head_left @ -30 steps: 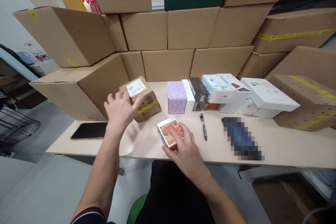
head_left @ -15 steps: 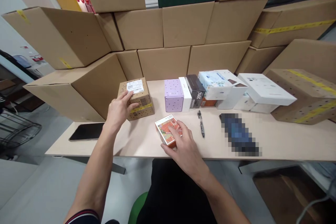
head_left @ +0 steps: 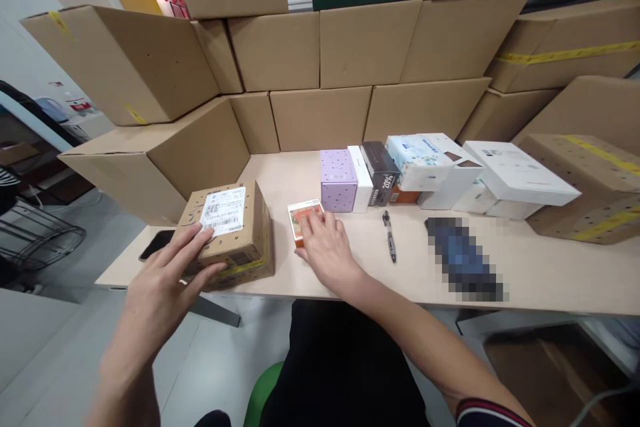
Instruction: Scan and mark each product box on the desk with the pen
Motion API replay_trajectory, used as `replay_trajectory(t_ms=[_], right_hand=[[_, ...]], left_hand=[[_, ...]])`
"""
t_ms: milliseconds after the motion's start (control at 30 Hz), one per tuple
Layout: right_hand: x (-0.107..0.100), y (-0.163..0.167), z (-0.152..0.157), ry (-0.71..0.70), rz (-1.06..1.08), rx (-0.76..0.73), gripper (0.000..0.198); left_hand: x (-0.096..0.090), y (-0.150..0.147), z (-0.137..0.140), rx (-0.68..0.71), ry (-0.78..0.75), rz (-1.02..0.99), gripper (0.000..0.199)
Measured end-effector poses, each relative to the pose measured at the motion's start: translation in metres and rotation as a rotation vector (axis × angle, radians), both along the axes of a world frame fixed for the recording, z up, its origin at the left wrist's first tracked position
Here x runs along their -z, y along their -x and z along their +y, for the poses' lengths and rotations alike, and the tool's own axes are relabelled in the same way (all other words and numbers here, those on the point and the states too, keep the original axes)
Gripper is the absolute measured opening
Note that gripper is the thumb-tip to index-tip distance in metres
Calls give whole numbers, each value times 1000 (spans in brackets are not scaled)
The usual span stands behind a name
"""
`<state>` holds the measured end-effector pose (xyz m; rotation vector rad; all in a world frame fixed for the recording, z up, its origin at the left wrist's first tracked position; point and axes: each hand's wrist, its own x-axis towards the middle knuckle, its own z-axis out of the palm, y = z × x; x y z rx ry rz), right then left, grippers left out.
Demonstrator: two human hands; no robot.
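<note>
Left hand (head_left: 165, 273) was left of center, low in the frame, on a taped cardboard parcel (head_left: 235, 243). Fingers sat partly spread on top by the shipping label (head_left: 225, 210), thumb apart from them against the near side. Honestly can't tell if that grip had real hold of the parcel or just rested on it. Parcel itself was near the front edge of the table (head_left: 283, 273), with a dark phone (head_left: 156, 243) partly hidden behind it on the left.

Right hand (head_left: 327, 250) was about mid-frame, curled over a small orange-and-white box (head_left: 299, 212): fingers across the top, thumb down at the near edge, so that grip was mostly closed around it. The box was on the table, just in front of a purple box (head_left: 339, 180).

Right of center there was a pen (head_left: 389, 238), then some pixelated dark thing (head_left: 463, 257). Stacked cartons (head_left: 320, 117) filled the upper middle.
</note>
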<state>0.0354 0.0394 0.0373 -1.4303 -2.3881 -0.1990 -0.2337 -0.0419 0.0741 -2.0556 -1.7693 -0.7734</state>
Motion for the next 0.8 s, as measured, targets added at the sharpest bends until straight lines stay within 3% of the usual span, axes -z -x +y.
replay_trajectory(t_ms=[100,233,433,600,700,800], right_hand=[[0,26,31,11,0,-3,40],[-1,50,73,50,33,10,42],[-7,58,109,106,171,38,44],[-16,33,92,167,353,-55,40],[-16,5,61,232,468,-172,44],[-6,-25,21,318,614,-224,60]], left_hand=[[3,-1,-11,3,-14,5,57],[5,-5,-13,1,-18,6,56],[4,-9,-12,40,8,-30,56],[-1,-7,-12,187,72,-119,63],[2,-8,-8,323,92,-289,49],[13,-19,4,478,4,-531,32]])
